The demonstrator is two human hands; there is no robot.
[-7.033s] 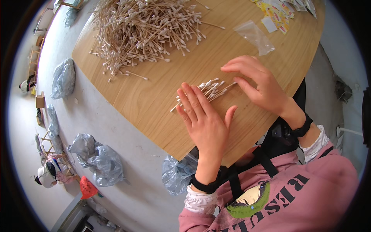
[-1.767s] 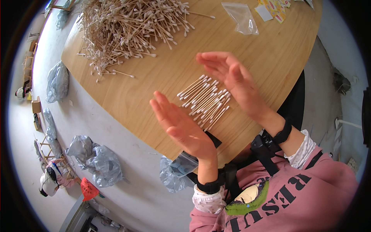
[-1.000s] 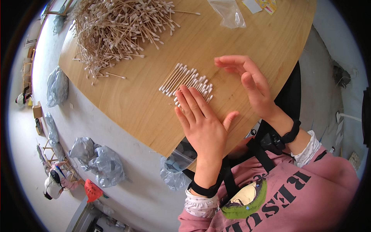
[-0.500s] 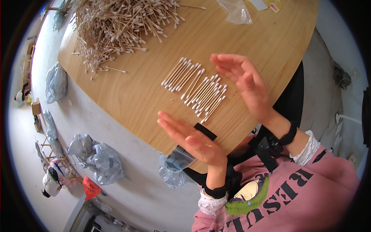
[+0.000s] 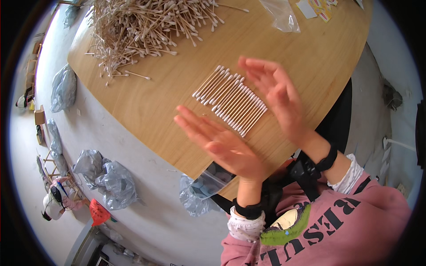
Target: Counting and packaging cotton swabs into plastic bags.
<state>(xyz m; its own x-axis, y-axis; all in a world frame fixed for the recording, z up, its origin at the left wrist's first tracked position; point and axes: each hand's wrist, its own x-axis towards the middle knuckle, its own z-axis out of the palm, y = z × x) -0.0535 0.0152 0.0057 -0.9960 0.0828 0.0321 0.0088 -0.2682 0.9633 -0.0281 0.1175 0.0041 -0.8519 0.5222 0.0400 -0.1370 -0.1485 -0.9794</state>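
A row of cotton swabs (image 5: 230,98) with white tips and wooden sticks lies side by side on the wooden table (image 5: 146,111). At the row's near left is my left hand (image 5: 222,146), fingers stretched out and holding nothing. My right hand (image 5: 279,97), slightly blurred, is held on the other side of the row, its fingers extended and also holding nothing. The palms face each other across the swabs. Farther off on the left rises a big loose pile of cotton swabs (image 5: 146,26), with single sticks straying from its edge.
A clear plastic bag (image 5: 284,17) and yellow-and-white cards (image 5: 320,9) lie at the table's far side. Another clear bag (image 5: 213,179) sits at the near edge. Grey plastic bags (image 5: 115,184) and a red bag (image 5: 99,213) are on the floor; a person (image 5: 55,201) is at the left.
The scattered swabs between my hands have drawn into a more even, closely packed row. My left hand has moved slightly up along the row; both hands stay open.
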